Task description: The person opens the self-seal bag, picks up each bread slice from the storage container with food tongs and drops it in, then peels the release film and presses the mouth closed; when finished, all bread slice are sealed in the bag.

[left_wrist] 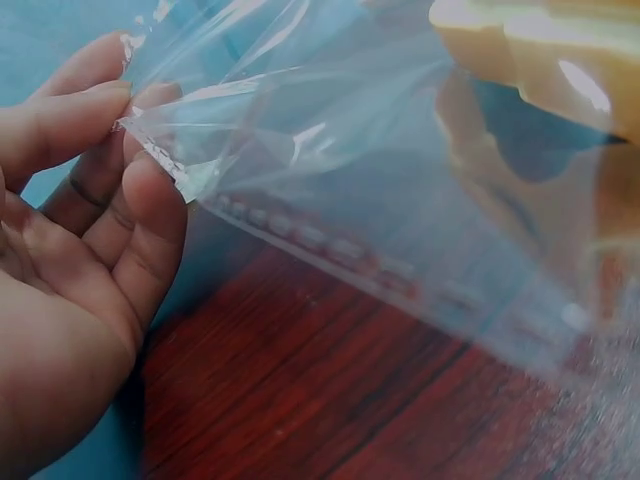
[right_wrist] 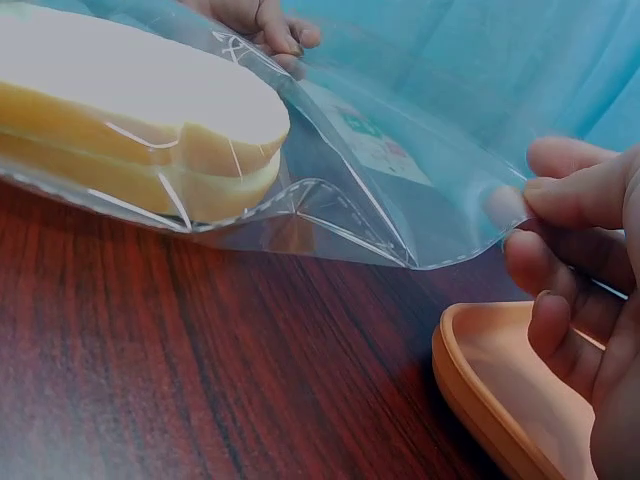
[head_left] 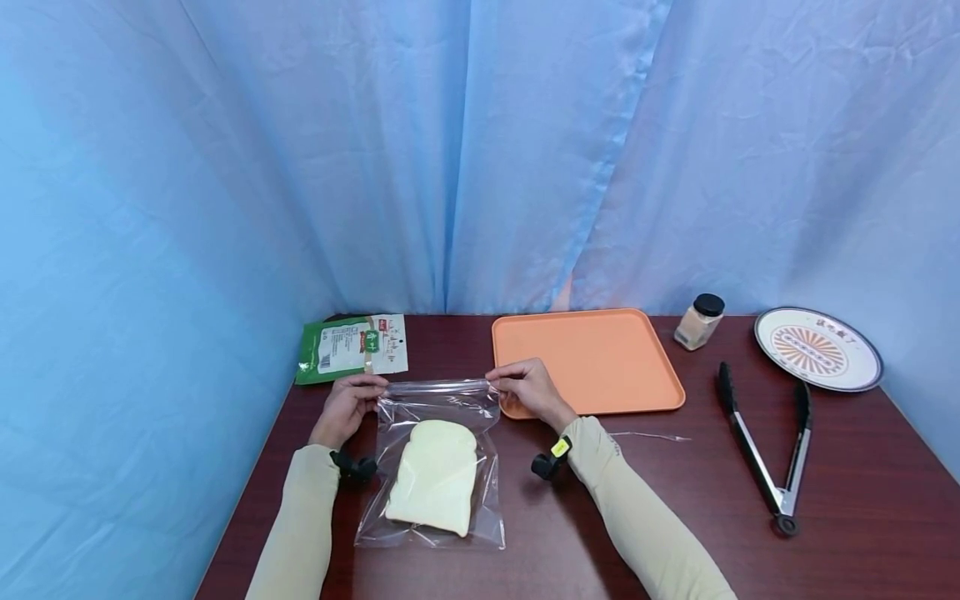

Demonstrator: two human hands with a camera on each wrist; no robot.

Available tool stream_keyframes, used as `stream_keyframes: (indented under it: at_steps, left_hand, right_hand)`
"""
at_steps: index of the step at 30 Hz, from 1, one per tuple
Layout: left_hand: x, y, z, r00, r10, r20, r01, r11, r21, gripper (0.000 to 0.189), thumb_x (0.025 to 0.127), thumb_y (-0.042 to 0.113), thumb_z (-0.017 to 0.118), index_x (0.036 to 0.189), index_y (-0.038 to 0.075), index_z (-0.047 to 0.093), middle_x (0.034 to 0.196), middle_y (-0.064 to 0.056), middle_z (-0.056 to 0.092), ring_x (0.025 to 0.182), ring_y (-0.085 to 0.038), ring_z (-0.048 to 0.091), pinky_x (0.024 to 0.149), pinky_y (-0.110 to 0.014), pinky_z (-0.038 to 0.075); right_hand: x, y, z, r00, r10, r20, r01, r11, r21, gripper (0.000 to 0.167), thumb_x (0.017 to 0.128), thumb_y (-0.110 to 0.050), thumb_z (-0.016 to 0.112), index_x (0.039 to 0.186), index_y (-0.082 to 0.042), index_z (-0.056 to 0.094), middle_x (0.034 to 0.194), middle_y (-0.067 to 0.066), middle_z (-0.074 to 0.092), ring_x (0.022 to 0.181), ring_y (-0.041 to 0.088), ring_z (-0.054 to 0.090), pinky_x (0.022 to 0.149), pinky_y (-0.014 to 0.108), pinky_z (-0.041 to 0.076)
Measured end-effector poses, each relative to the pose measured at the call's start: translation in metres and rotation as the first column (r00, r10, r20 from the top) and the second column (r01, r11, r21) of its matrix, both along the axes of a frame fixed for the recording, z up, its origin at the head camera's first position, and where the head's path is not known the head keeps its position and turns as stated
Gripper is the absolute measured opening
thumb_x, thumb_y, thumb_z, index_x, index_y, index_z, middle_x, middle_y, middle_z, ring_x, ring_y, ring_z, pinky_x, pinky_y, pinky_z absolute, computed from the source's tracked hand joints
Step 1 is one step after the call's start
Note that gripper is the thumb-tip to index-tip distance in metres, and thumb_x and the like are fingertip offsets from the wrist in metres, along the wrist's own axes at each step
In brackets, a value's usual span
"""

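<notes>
A clear plastic bag (head_left: 487, 492) lies on the table with bread slices (head_left: 435, 475) inside it. In the right wrist view the bread (right_wrist: 150, 110) shows as two stacked slices with brown crust. My left hand (head_left: 348, 407) pinches the bag's far left corner between thumb and fingers. At the far right corner my right hand (head_left: 531, 387) pinches the bag in the same way, beside the orange tray. The far edge of the bag is stretched between both hands and looks folded or doubled over. In the left wrist view the left hand (left_wrist: 90, 200) grips the crinkled film corner.
An orange tray (head_left: 588, 358) lies behind the right hand. A green and white packet (head_left: 348, 346) lies at the back left. To the right are a black-lidded jar (head_left: 699, 322), a patterned plate (head_left: 819, 350) and tongs (head_left: 768, 467). A thin clear strip (head_left: 648, 435) lies near the right sleeve.
</notes>
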State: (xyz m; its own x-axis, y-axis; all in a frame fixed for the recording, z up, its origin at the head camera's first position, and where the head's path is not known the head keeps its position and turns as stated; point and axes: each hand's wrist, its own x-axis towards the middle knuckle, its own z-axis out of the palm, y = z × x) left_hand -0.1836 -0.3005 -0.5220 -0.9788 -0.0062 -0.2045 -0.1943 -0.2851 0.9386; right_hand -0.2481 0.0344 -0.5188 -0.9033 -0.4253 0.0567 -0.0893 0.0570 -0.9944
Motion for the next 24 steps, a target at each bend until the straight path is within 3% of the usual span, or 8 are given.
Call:
stream_keyframes:
  at_steps: [7, 12, 19, 24]
  left_hand:
    - [-0.001, 0.0014, 0.0011, 1.0, 0.012, -0.002, -0.012, 1.0, -0.015, 0.036, 0.097, -0.007, 0.053, 0.079, 0.012, 0.077, 0.078, 0.003, 0.072, 0.063, -0.008, 0.063, 0.056, -0.021, 0.053]
    - [-0.0021, 0.0028, 0.0019, 1.0, 0.019, 0.018, -0.018, 0.999, -0.036, 0.038, 0.098, -0.006, 0.053, 0.076, 0.016, 0.076, 0.078, 0.005, 0.071, 0.063, -0.008, 0.061, 0.056, -0.021, 0.053]
    - [-0.0033, 0.0043, 0.0027, 0.999, 0.025, 0.031, -0.022, 0.993, -0.113, 0.035, 0.097, -0.007, 0.054, 0.078, 0.015, 0.073, 0.079, 0.006, 0.068, 0.067, -0.007, 0.061, 0.06, -0.02, 0.053]
    - [-0.0027, 0.0048, 0.0025, 1.0, 0.013, 0.02, -0.009, 0.983, -0.183, 0.038, 0.098, -0.008, 0.051, 0.077, 0.017, 0.072, 0.082, 0.008, 0.066, 0.074, -0.007, 0.062, 0.065, -0.02, 0.052]
  right_hand:
    - [-0.0003, 0.0017, -0.0001, 0.996, 0.028, -0.086, -0.025, 0.999, 0.038, 0.015, 0.089, 0.011, 0.063, 0.1, 0.015, 0.073, 0.097, 0.039, 0.068, 0.065, 0.006, 0.061, 0.062, 0.017, 0.049]
    - [0.0001, 0.0034, -0.0008, 0.986, 0.032, -0.166, -0.018, 0.996, 0.082, 0.017, 0.086, 0.015, 0.059, 0.093, 0.013, 0.075, 0.091, 0.035, 0.071, 0.067, 0.005, 0.06, 0.064, 0.014, 0.047]
    - [-0.0028, 0.0064, -0.0027, 0.975, 0.044, -0.216, -0.013, 0.99, 0.143, 0.016, 0.087, 0.008, 0.063, 0.093, 0.005, 0.078, 0.083, 0.025, 0.074, 0.059, 0.004, 0.056, 0.057, 0.018, 0.046]
    - [-0.0033, 0.0077, -0.0013, 0.973, 0.058, -0.223, -0.016, 0.982, 0.186, 0.015, 0.089, 0.002, 0.066, 0.094, 0.0, 0.079, 0.091, 0.02, 0.077, 0.069, 0.003, 0.061, 0.064, 0.018, 0.048]
